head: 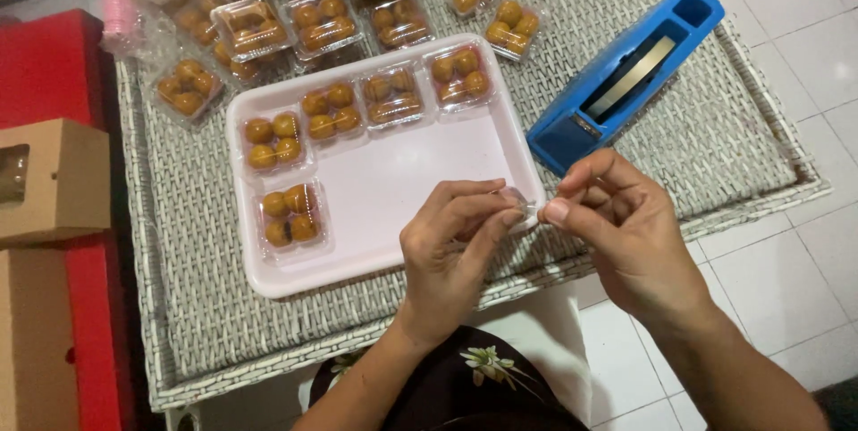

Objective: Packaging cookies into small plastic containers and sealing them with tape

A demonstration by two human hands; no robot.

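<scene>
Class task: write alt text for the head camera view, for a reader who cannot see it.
Two bare hands, the left hand and right hand, pinch a small clear piece of tape between them over the edge of a pink tray. The tray holds six clear boxes of round orange sweets on a wicker table, with a blue tape dispenser beside it.

Tray [420,181]: pale pink, plain. On it, clear boxes [289,214] hold golden-orange balls with darker brown patches. Tabletop [179,306] beneath the tray: grey-white woven wicker pattern. Tape dispenser [626,78], right of the tray: bright blue, with a beige tape strip. Cardboard box [54,181], left of the tray: tan brown. Floor [786,243], right of the tray: white tiles with grey joints.
</scene>
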